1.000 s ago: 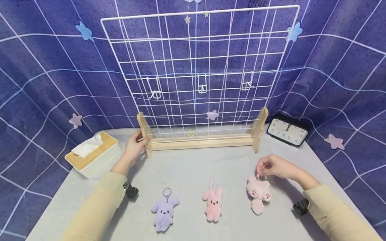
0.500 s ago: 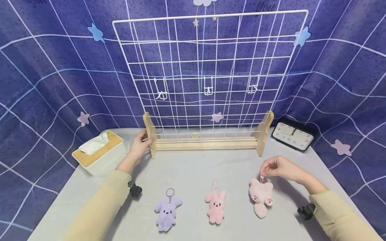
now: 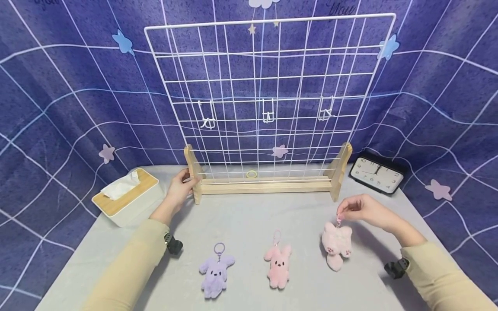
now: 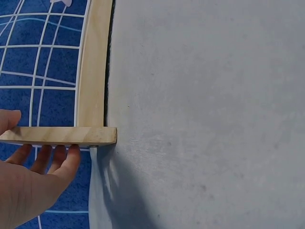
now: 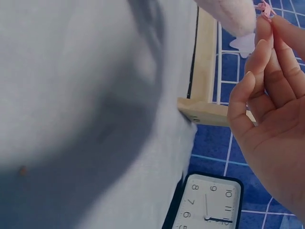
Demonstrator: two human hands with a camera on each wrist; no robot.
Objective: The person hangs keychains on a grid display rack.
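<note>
My left hand (image 3: 179, 190) grips the left wooden upright (image 3: 193, 175) of a white wire grid rack (image 3: 254, 80). In the left wrist view, the thumb lies on one side of this wooden piece (image 4: 62, 135) and the fingers on the other. At the right, my right hand (image 3: 363, 212) pinches the pink clasp (image 3: 339, 218) of a pale pink plush keychain (image 3: 336, 239), which hangs below the fingertips with its back, paw pads and tail showing. A purple plush keychain (image 3: 214, 276) and a pink bunny keychain (image 3: 278, 268) lie face up on the table.
White hooks hang in a row on the grid: a left hook (image 3: 208, 122), a middle hook (image 3: 268, 116) and a right hook (image 3: 326, 114). A tissue box (image 3: 128, 196) stands at the left, a clock (image 3: 377, 173) at the right. Behind everything is a blue patterned curtain (image 3: 78, 112).
My right hand has raised the pale pink plush keychain a little. The left hand keeps its hold on the upright. The head view has shifted slightly since the first frame.
</note>
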